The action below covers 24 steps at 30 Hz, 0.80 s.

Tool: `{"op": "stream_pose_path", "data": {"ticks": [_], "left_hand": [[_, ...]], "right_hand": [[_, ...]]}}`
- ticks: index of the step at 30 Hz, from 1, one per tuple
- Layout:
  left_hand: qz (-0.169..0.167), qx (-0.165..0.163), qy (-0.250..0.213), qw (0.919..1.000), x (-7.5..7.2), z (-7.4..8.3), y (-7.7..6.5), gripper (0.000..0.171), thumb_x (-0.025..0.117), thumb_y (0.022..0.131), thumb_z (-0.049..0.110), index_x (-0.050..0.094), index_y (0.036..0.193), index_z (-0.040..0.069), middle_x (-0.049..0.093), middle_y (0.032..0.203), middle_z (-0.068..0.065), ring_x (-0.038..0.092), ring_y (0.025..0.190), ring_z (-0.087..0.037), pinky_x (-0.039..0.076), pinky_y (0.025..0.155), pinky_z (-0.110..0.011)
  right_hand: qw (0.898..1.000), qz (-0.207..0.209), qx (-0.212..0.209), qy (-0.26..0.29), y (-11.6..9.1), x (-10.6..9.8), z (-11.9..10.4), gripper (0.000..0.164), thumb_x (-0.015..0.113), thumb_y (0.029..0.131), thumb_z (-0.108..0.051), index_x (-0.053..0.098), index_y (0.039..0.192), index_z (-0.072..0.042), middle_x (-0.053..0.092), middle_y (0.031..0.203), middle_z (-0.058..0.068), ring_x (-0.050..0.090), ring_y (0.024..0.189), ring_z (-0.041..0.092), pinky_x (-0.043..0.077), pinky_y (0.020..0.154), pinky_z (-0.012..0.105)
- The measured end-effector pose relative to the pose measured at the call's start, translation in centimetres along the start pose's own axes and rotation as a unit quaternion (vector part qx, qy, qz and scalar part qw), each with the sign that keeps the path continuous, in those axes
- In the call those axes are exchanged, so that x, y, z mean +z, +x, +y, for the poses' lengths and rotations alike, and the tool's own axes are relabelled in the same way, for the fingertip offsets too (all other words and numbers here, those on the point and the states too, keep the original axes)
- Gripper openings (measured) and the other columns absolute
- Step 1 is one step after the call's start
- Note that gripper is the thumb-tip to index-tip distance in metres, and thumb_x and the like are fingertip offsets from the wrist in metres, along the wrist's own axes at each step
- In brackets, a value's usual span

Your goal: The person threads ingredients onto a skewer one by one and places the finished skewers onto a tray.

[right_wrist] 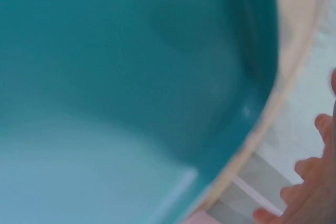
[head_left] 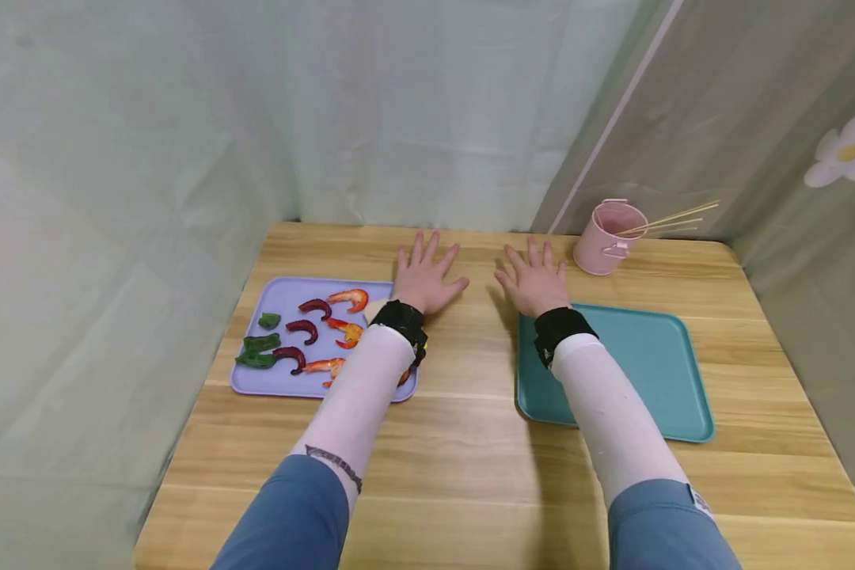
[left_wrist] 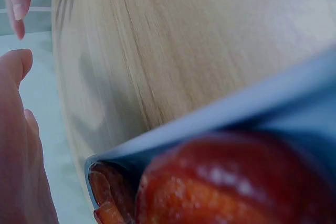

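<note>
Lavender tray, teal tray: long axes sideways; left hand, right hand splayed, empty.

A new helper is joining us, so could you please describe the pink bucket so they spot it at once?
On the wooden table, look to the far edge, on the person's right. Beyond the teal tray sits a pink bucket; unlike that flat tray, it is round and deep, with thin sticks poking out.

My feed shows the left hand, splayed, beside a lavender tray of food pieces. I see the right hand, likewise splayed, near a teal tray and pink bucket.
</note>
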State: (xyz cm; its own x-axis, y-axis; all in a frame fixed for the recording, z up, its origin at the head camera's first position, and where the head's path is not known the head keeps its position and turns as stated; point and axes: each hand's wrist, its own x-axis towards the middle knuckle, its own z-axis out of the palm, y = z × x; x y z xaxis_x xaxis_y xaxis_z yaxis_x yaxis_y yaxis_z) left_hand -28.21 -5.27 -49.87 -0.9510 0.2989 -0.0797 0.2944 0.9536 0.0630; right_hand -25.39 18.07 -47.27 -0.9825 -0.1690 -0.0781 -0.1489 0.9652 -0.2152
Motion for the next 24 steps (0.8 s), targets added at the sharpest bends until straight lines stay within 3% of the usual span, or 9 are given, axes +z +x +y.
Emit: {"op": "stream_pose_path", "data": {"ticks": [5, 9, 13, 19, 21, 24], "left_hand": [[-0.001, 0.014, -0.023, 0.9996, -0.7, 0.3, -0.9, 0.076, 0.027, 0.095, 0.075, 0.01, 0.159, 0.036, -0.006, 0.165, -0.008, -0.015, 0.145, -0.035, 0.001, 0.115, -0.065], [-0.008, 0.03, -0.058, 0.9978, -1.3, 0.7, -1.7, 0.074, 0.031, 0.098, 0.07, 0.015, 0.159, 0.032, -0.002, 0.165, -0.011, -0.013, 0.145, -0.036, 0.002, 0.115, -0.065], [-0.018, 0.055, -0.091, 0.9941, -2.2, 0.8, -2.8, 0.072, 0.035, 0.101, 0.062, 0.015, 0.16, 0.026, 0.002, 0.164, -0.016, -0.005, 0.145, -0.039, 0.009, 0.115, -0.066], [-0.007, 0.095, -0.112, 0.9892, -3.9, 0.1, -5.0, 0.068, 0.038, 0.103, 0.055, 0.023, 0.159, 0.02, 0.017, 0.161, -0.019, 0.013, 0.145, -0.038, 0.022, 0.113, -0.064], [-0.001, 0.104, -0.109, 0.9886, -4.4, -0.3, -5.7, 0.066, 0.04, 0.103, 0.055, 0.026, 0.158, 0.02, 0.018, 0.161, -0.018, 0.015, 0.145, -0.036, 0.023, 0.113, -0.062], [0.005, 0.112, -0.109, 0.9876, -5.2, -0.8, -6.9, 0.064, 0.042, 0.103, 0.053, 0.03, 0.156, 0.019, 0.02, 0.161, -0.016, 0.016, 0.145, -0.034, 0.023, 0.114, -0.06]], "right_hand": [[0.994, 0.088, -0.064, 0.024, -0.3, -2.5, 1.7, 0.046, 0.06, 0.098, -0.028, 0.054, 0.141, -0.011, 0.042, 0.148, 0.022, 0.033, 0.136, 0.043, 0.036, 0.105, 0.062], [0.985, 0.153, -0.077, 0.032, -1.3, -4.9, 3.3, 0.032, 0.059, 0.097, -0.019, 0.065, 0.127, -0.009, 0.062, 0.128, 0.017, 0.054, 0.117, 0.038, 0.048, 0.094, 0.056], [0.976, 0.209, -0.061, 0.019, -2.7, -7.8, 5.5, 0.027, 0.056, 0.098, -0.019, 0.069, 0.119, -0.009, 0.067, 0.117, 0.015, 0.057, 0.11, 0.036, 0.052, 0.083, 0.058], [0.943, 0.33, -0.025, 0.021, -4.9, -11.7, 9.2, 0.027, 0.055, 0.098, -0.018, 0.071, 0.115, -0.005, 0.067, 0.109, 0.019, 0.055, 0.103, 0.04, 0.047, 0.085, 0.058], [0.939, 0.344, 0.007, 0.011, -5.5, -13.1, 10.2, 0.03, 0.052, 0.098, -0.019, 0.07, 0.117, -0.005, 0.065, 0.11, 0.022, 0.052, 0.104, 0.044, 0.044, 0.085, 0.061], [0.948, 0.313, 0.057, -0.005, -6.2, -15.1, 11.6, 0.034, 0.048, 0.099, -0.019, 0.067, 0.122, -0.001, 0.06, 0.123, 0.026, 0.045, 0.116, 0.048, 0.037, 0.092, 0.067]]}}
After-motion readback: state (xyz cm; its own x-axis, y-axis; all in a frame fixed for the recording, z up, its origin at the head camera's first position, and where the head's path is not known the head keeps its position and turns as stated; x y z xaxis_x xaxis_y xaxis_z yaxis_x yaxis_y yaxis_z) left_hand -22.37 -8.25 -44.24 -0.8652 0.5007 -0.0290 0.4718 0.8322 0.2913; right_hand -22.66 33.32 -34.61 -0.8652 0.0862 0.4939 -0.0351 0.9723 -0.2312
